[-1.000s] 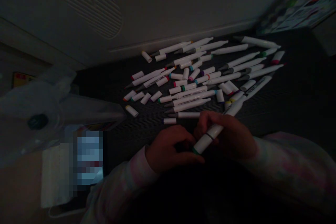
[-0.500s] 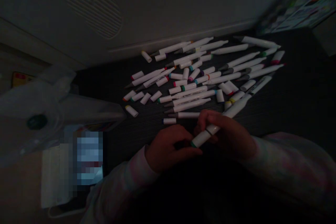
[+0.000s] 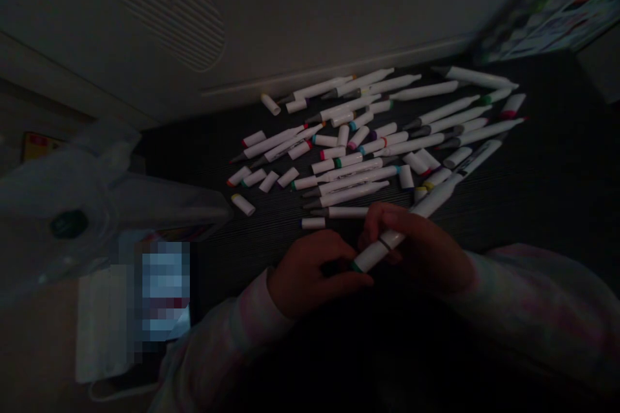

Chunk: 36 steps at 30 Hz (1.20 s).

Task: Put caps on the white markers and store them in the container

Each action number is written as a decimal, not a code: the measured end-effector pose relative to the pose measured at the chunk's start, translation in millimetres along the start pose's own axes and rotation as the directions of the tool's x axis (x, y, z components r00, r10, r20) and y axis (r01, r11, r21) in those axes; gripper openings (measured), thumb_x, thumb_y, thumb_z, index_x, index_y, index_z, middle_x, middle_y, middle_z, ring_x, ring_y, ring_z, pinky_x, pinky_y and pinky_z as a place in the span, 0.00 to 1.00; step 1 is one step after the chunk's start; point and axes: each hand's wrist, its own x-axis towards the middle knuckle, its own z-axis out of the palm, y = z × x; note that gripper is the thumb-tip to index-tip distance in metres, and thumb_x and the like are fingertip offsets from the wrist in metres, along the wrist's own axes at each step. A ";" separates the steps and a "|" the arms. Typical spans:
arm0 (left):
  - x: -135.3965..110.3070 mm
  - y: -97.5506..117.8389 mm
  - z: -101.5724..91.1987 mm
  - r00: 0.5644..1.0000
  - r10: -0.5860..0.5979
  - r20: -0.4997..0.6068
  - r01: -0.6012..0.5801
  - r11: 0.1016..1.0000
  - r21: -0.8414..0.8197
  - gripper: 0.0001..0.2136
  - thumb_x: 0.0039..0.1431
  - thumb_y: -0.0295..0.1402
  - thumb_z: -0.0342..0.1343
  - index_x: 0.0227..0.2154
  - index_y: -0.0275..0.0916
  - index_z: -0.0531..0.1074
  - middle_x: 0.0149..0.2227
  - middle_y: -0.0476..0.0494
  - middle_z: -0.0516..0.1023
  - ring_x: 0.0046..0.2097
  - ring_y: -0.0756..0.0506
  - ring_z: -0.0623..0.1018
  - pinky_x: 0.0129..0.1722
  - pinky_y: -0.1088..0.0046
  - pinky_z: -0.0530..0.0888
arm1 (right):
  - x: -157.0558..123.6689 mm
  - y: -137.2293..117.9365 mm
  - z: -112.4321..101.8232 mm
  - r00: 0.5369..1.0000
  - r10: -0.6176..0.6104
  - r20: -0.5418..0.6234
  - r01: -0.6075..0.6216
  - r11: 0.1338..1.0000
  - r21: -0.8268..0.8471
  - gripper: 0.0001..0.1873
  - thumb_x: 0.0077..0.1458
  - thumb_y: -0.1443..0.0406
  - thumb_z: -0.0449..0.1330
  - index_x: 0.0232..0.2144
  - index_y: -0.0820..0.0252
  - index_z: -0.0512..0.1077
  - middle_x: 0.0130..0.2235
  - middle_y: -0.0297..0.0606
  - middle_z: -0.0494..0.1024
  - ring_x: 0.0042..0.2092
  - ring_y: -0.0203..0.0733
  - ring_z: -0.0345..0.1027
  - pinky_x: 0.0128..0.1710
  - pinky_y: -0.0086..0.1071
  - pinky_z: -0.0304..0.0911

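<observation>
A white marker (image 3: 429, 201) runs diagonally through my right hand (image 3: 411, 239), whose fingers are closed around its barrel. Its lower end carries a white cap (image 3: 372, 255) with a green end, and a dark ring shows between cap and barrel. My left hand (image 3: 314, 274) is closed around the green end of that cap, thumb below and fingers above. Just beyond the hands, several uncapped white markers (image 3: 356, 195) with grey ends lie on the dark surface. Loose white caps with coloured ends are scattered among them, such as a yellow-ended cap (image 3: 243, 205) and a blue-ended cap (image 3: 312, 223).
A pale panel (image 3: 339, 19) with a ribbed relief rises behind the markers. At the far right stands a case of colourful markers (image 3: 542, 19). On the left are a clear plastic bag (image 3: 121, 206), a lit screen, blurred out (image 3: 165, 290), and a white object with a cord (image 3: 99, 335).
</observation>
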 end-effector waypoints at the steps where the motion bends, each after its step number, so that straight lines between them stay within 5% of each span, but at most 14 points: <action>1: 0.1 0.4 0.2 1.000 -0.009 0.003 0.009 1.000 0.003 0.11 0.49 0.38 0.56 0.23 0.33 0.71 0.22 0.48 0.71 0.26 0.52 0.69 0.27 0.78 0.65 | 0.1 -0.1 0.2 1.000 -0.002 -0.001 0.002 1.000 -0.003 0.12 0.49 0.61 0.50 0.20 0.61 0.65 0.12 0.27 0.56 0.18 0.32 0.49 0.20 0.29 0.44; 36: -1.2 2.6 0.5 0.995 -0.097 -0.005 0.097 0.995 0.010 0.08 0.50 0.34 0.52 0.26 0.33 0.70 0.24 0.47 0.71 0.27 0.51 0.70 0.27 0.78 0.65 | 0.5 -1.3 0.7 1.000 -0.026 0.011 0.027 0.999 -0.024 0.11 0.48 0.62 0.51 0.20 0.62 0.66 0.12 0.27 0.57 0.17 0.29 0.50 0.18 0.26 0.45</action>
